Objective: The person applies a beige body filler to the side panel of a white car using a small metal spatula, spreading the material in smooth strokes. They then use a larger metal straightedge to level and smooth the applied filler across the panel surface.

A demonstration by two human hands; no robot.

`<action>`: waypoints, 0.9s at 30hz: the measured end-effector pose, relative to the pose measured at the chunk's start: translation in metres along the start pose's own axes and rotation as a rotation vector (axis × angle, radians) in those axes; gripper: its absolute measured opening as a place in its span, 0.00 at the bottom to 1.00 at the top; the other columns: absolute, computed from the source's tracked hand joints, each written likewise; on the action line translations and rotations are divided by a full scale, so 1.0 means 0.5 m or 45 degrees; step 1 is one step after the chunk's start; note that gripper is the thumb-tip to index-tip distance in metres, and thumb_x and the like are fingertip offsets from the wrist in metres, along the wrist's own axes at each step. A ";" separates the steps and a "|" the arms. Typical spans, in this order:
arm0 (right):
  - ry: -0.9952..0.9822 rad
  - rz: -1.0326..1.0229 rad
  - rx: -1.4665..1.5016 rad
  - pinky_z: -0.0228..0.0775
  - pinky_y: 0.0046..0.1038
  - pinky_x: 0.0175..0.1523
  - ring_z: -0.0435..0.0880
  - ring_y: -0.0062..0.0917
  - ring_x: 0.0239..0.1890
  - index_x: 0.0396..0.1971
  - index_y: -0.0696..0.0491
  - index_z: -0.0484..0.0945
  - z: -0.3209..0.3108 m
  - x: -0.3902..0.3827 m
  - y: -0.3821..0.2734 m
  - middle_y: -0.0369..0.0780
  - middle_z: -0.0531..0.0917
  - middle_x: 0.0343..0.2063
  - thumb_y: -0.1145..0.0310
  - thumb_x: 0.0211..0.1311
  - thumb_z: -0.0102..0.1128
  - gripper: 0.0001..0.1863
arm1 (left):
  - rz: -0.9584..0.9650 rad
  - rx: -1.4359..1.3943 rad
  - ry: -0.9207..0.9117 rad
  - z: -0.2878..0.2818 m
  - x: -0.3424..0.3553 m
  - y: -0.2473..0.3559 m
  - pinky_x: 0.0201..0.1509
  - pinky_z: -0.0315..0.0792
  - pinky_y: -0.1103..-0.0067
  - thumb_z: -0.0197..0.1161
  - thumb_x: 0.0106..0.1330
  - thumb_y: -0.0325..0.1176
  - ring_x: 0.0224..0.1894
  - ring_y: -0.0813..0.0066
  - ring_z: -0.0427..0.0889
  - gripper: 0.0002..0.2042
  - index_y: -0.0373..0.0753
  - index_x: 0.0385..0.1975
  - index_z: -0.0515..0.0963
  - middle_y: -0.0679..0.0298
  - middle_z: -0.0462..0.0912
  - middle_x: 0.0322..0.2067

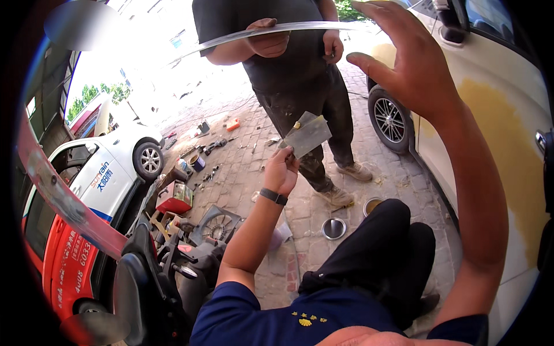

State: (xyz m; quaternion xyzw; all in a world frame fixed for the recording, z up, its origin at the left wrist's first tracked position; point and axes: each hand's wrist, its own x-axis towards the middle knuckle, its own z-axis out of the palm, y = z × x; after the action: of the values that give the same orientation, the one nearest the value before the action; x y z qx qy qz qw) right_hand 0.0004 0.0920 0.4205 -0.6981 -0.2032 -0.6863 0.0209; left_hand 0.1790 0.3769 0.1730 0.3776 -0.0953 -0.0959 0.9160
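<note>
My left hand is closed on translucent flat plastic spreaders, one bearing a small yellowish lump. My right hand is raised at upper right, open with fingers and thumb apart, near the end of a long, pale, curved strip. A person in dark clothes stands facing me, gripping that strip with one hand; their other hand hangs beside their body. Two round metal cans, one grey inside, one yellowish, sit on the paving by my knee.
A pale car with yellow patches stands close on my right. At left are a white-and-red car, a long pinkish panel and a black two-wheeler. A red toolbox, fan housing and scattered tools lie on the brick paving.
</note>
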 end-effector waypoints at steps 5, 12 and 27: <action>-0.299 -0.098 -0.350 0.78 0.45 0.61 0.87 0.40 0.55 0.45 0.48 0.90 0.061 0.046 0.019 0.38 0.90 0.47 0.66 0.63 0.66 0.13 | -0.076 -0.126 -0.087 0.116 0.054 -0.036 0.46 0.87 0.77 0.60 0.77 0.22 0.44 0.70 0.88 0.03 0.34 0.44 0.81 0.61 0.86 0.43; -0.779 0.123 -0.468 0.83 0.44 0.51 0.90 0.41 0.44 0.39 0.45 0.91 -0.003 0.013 0.112 0.42 0.91 0.39 0.67 0.62 0.65 0.09 | -0.170 -0.195 -0.240 0.240 0.075 -0.104 0.49 0.89 0.75 0.57 0.78 0.22 0.46 0.67 0.90 0.04 0.31 0.43 0.79 0.57 0.87 0.44; -0.415 1.676 0.493 0.75 0.29 0.60 0.84 0.22 0.50 0.56 0.61 0.82 -0.448 -0.493 -0.007 0.38 0.90 0.49 0.65 0.73 0.70 0.19 | -0.159 -0.205 -0.435 0.285 0.230 -0.213 0.69 0.75 0.62 0.41 0.87 0.36 0.68 0.59 0.77 0.19 0.33 0.68 0.70 0.55 0.77 0.66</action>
State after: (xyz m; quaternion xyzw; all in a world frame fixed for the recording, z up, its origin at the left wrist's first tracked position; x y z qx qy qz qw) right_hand -0.2074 -0.0365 0.1942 -0.7536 0.1424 -0.3692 0.5248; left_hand 0.2434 0.1783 0.2085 0.2865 -0.2175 -0.2226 0.9061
